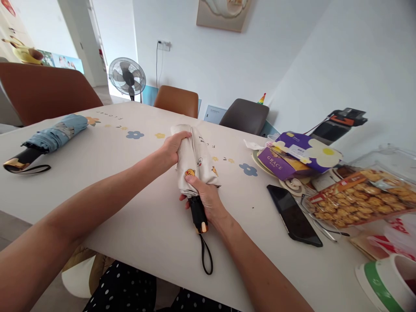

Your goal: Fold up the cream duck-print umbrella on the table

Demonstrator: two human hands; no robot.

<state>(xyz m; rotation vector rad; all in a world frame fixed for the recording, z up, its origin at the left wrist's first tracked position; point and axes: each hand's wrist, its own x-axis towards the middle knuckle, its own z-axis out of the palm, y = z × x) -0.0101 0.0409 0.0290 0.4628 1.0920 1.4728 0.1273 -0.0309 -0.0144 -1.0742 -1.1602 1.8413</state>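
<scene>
A folded cream umbrella with small cartoon prints lies on the white table in front of me. My left hand is closed around its upper canopy folds. My right hand is wrapped round the lower end, where the canopy meets the black handle. The handle's black wrist strap trails toward the table's near edge.
A folded light-blue umbrella lies at the table's far left. To the right are a black phone, a purple box, a tray of snacks and a white-green cup. Brown chairs stand behind the table.
</scene>
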